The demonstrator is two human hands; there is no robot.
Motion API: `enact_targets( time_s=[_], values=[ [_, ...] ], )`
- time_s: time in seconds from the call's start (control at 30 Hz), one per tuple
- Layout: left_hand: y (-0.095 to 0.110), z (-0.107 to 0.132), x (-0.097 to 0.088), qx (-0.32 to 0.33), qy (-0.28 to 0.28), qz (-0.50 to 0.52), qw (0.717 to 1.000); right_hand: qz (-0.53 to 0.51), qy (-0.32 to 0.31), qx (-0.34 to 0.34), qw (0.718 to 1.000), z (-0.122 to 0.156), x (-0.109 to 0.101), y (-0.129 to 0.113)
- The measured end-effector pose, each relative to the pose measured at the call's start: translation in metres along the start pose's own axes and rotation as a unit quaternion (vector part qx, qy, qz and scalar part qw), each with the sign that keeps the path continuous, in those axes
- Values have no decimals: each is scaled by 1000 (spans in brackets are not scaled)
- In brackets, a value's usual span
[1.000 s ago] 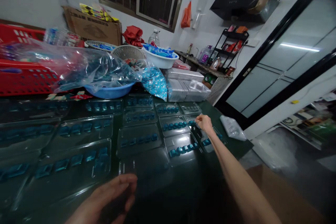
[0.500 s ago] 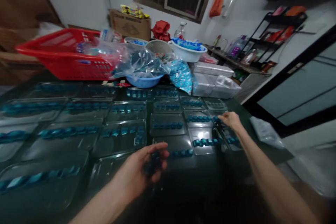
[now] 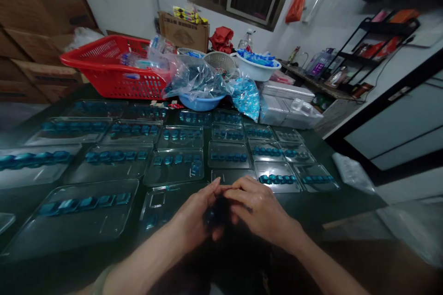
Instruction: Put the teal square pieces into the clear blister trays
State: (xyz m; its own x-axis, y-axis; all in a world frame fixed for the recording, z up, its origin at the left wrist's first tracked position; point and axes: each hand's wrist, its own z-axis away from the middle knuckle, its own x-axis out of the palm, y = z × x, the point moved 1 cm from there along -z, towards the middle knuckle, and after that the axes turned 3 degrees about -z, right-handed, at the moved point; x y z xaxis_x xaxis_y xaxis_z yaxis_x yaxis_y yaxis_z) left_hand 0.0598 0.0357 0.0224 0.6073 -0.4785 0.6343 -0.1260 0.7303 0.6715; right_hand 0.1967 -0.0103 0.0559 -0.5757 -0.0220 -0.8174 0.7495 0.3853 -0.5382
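Observation:
My left hand (image 3: 195,214) is cupped near the table's front edge, holding small blue pieces (image 3: 210,216) in its palm. My right hand (image 3: 258,209) meets it from the right, its fingertips reaching into the cupped palm. Both hands hover over a clear plastic tray (image 3: 228,176) on the dark green table (image 3: 346,193). Several clear trays, each with a row of blue pieces (image 3: 228,157), lie in rows across the table.
At the back stand a red basket (image 3: 110,71), a blue bowl (image 3: 200,101) under clear bags, a bag of blue pieces (image 3: 246,97), a white bowl (image 3: 258,69) and stacked clear trays (image 3: 287,106). A plastic bag (image 3: 353,173) lies at the right edge.
My right hand has drawn back from the far right trays and joined my left hand. The view has swung left, bringing the red basket and more trays into sight.

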Motion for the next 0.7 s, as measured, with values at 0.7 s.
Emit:
enact_targets(
  time_s=[0.7],
  values=[
    [-8,10,3,92,73,-97,988,-302,63,180,934,7,12,15]
  ],
)
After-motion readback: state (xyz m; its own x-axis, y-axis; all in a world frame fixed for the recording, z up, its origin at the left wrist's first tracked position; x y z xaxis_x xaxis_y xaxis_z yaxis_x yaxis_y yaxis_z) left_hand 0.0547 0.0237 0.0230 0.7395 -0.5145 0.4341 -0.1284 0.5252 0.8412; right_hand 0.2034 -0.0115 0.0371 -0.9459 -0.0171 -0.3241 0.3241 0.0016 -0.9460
